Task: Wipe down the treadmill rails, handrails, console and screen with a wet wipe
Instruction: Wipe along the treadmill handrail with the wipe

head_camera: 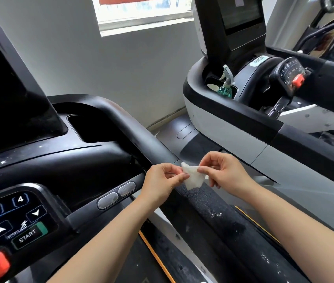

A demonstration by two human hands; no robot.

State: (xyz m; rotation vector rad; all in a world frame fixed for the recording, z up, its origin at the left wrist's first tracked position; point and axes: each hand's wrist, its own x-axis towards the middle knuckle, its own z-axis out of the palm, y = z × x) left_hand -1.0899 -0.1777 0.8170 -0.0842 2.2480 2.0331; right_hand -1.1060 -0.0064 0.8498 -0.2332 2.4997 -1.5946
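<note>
I am holding the wet wipe (192, 177), a small crumpled white piece, stretched between my two hands just above the black handrail (209, 203) of the treadmill. My left hand (162, 181) is pinching its left edge between thumb and forefinger, the other fingers curling underneath. My right hand (222, 170) is pinching the right edge the same way, its remaining fingers loosely bent. To my left the console (64, 160) is showing its START button (27, 235). On the neighbouring treadmill, well apart, a spray bottle (225, 86) is standing in a cup holder.
</note>
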